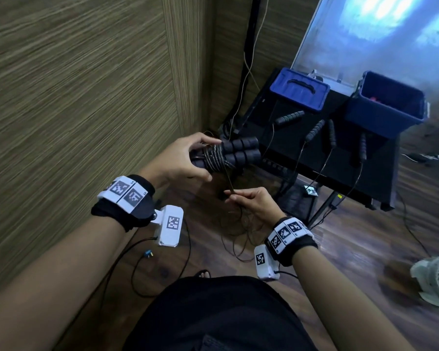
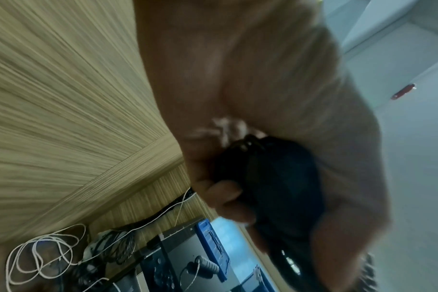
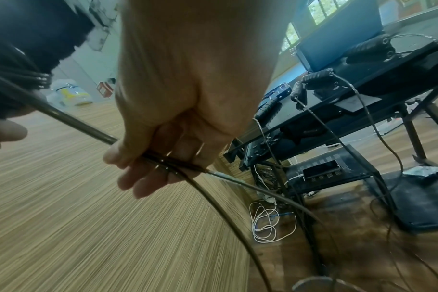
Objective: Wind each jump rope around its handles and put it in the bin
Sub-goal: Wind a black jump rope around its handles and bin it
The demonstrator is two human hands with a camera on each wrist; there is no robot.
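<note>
The left hand (image 1: 185,158) grips a pair of black ridged foam jump-rope handles (image 1: 235,154) held side by side, thin dark cord (image 1: 214,158) already coiled round their middle. Just below and right of it, the right hand (image 1: 255,203) pinches the loose cord; slack trails to the floor. Winding is underway, likely needing more turns. The open blue plastic bin (image 1: 385,107) sits well beyond the right hand.

2 black foam handles (image 1: 238,154) are lying side by side, several turns of thin dark rope (image 1: 214,158) circling their middle; the loose rope is trailing to the floor. 4 more black handles (image 1: 314,130) are lying on the black table (image 1: 380,178), ropes dangling, beside the open blue bin (image 1: 385,107).
</note>
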